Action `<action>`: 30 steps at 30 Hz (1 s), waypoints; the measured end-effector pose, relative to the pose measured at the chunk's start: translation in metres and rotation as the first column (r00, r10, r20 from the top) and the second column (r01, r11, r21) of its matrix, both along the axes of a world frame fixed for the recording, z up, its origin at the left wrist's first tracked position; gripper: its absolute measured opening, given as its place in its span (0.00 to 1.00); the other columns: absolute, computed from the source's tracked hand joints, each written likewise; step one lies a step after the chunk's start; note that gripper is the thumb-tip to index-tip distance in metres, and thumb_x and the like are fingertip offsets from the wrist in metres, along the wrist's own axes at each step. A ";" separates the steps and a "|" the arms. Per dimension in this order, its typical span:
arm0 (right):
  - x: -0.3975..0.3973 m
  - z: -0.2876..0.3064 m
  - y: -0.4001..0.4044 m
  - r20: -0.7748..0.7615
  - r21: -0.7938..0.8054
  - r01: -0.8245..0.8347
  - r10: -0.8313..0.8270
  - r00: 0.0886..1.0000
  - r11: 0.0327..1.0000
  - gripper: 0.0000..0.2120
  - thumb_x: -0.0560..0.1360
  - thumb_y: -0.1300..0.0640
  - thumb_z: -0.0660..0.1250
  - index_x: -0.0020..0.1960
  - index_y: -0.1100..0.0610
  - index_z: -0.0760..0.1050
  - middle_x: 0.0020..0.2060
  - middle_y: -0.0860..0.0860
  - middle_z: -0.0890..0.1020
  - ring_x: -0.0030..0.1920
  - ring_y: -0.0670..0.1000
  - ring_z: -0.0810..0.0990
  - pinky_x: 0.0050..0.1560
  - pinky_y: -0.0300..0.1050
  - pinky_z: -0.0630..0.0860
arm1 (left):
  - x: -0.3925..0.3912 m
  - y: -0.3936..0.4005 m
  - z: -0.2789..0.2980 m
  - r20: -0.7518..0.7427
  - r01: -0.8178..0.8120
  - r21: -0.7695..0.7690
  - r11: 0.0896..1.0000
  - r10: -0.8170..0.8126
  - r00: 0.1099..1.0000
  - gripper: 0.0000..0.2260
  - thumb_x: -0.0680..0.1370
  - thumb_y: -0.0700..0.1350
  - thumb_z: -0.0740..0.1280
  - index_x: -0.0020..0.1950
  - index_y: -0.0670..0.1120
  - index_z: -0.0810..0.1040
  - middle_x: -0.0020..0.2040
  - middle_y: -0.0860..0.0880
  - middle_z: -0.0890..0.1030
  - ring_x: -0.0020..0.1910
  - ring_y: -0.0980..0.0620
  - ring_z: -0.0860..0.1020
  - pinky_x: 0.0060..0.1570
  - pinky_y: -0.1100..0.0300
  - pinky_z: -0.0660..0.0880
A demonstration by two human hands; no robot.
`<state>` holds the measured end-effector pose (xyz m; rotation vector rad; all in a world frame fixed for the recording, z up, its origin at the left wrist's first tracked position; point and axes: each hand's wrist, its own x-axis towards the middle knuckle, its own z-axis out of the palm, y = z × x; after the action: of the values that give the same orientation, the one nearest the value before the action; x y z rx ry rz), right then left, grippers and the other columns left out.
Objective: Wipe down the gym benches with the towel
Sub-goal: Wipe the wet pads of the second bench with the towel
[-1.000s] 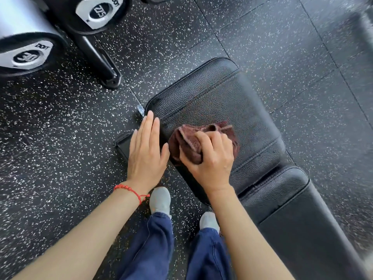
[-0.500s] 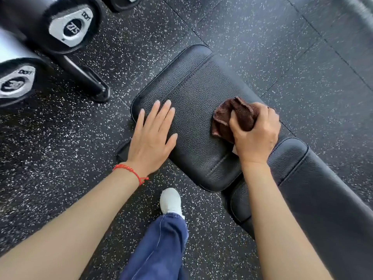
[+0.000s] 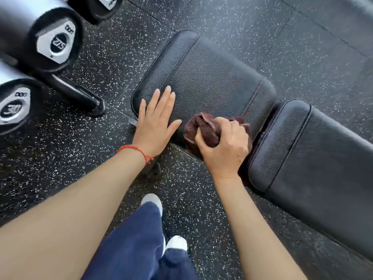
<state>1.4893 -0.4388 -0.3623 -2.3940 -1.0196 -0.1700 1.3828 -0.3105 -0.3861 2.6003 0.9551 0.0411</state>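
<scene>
We press our left hand (image 3: 156, 120) flat, fingers straight and spread, on the near-left corner of the seat pad (image 3: 212, 77). Our right hand (image 3: 224, 146) has its fingers curled tight around the bunched brown towel (image 3: 203, 128), which lies on the pad's near edge, just right of the left hand. The back pad (image 3: 314, 158) adjoins the seat pad's right end. Dumbbells (image 3: 58, 43) sit left of the seat pad.

I am in a gym. Under my feet is a black rubber floor (image 3: 232, 21) with white specks. A padded black bench (image 3: 212, 77) is here, and big dumbbells (image 3: 58, 42) with numbers sit close by.
</scene>
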 end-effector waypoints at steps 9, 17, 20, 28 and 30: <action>-0.030 -0.006 -0.001 0.033 0.028 0.112 -0.113 0.993 0.993 0.19 0.69 0.45 0.66 0.45 0.62 0.80 0.35 0.57 0.78 0.34 0.57 0.75 0.41 0.48 0.67 | 0.000 0.001 -0.002 0.029 0.029 0.038 0.999 -0.030 0.999 0.27 0.80 0.51 0.59 0.75 0.42 0.55 0.76 0.45 0.55 0.74 0.43 0.52 0.70 0.42 0.46; -0.040 -0.012 0.010 0.116 0.127 0.256 -0.270 0.956 0.958 0.18 0.69 0.47 0.68 0.45 0.63 0.79 0.37 0.58 0.80 0.36 0.58 0.78 0.43 0.47 0.68 | -0.007 0.007 -0.002 0.014 0.103 0.095 0.990 -0.105 0.994 0.30 0.78 0.57 0.48 0.75 0.42 0.54 0.76 0.46 0.54 0.75 0.45 0.51 0.71 0.46 0.46; -0.039 -0.016 0.011 0.156 0.167 0.260 -0.286 0.945 0.951 0.18 0.69 0.47 0.68 0.46 0.63 0.79 0.37 0.58 0.80 0.36 0.58 0.78 0.43 0.47 0.68 | -0.013 0.018 -0.006 0.068 0.167 0.122 0.978 -0.176 0.982 0.30 0.77 0.58 0.51 0.74 0.42 0.57 0.75 0.45 0.57 0.74 0.44 0.54 0.71 0.46 0.49; -0.041 -0.025 0.007 0.245 0.252 0.253 -0.314 0.917 0.934 0.18 0.70 0.47 0.69 0.46 0.63 0.79 0.36 0.58 0.80 0.35 0.58 0.77 0.42 0.48 0.69 | -0.020 0.026 -0.019 0.248 0.217 0.198 0.956 -0.263 0.932 0.27 0.77 0.57 0.55 0.71 0.41 0.66 0.72 0.45 0.66 0.71 0.44 0.62 0.69 0.50 0.51; -0.041 -0.029 0.007 0.270 0.291 0.229 -0.309 0.912 0.929 0.17 0.70 0.47 0.69 0.46 0.63 0.79 0.36 0.57 0.80 0.35 0.58 0.76 0.42 0.48 0.69 | -0.019 0.027 -0.024 0.290 0.198 0.215 0.956 -0.256 0.922 0.27 0.77 0.57 0.55 0.70 0.42 0.67 0.72 0.45 0.66 0.71 0.45 0.62 0.69 0.51 0.50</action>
<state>1.4480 -0.4313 -0.3911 -2.3013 -0.7334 -0.7571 1.3640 -0.2836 -0.4096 2.7389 0.5538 0.4898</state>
